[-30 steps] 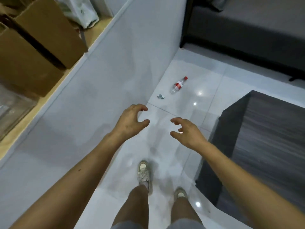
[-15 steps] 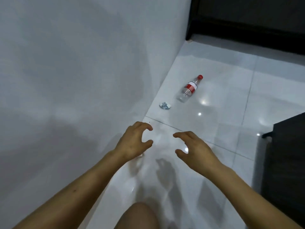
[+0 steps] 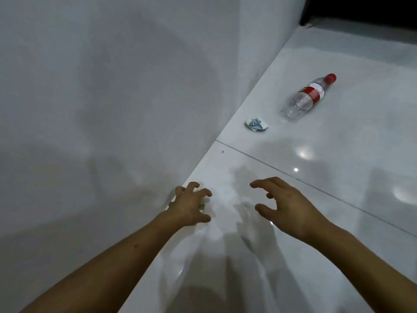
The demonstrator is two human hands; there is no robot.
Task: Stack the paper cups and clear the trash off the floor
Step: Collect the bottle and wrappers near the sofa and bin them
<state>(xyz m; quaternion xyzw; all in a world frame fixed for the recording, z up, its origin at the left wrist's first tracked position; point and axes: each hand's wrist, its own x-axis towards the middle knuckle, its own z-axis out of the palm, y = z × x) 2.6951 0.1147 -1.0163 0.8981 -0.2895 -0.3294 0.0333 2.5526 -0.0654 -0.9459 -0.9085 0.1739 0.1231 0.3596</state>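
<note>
Plastic bottle (image 3: pixel 306 98) and crumpled wrapper (image 3: pixel 256 124) are lying at one o'clock. Right hand (image 3: pixel 286 206) is hovering half-open, empty; left hand (image 3: pixel 187 206) is clawing downward, hold unclear.

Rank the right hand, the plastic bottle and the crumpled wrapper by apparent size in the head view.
1. right hand, though it is nearer the camera, so its lead over the bottle is unsure.
2. plastic bottle.
3. crumpled wrapper, clearly the smallest.
</note>
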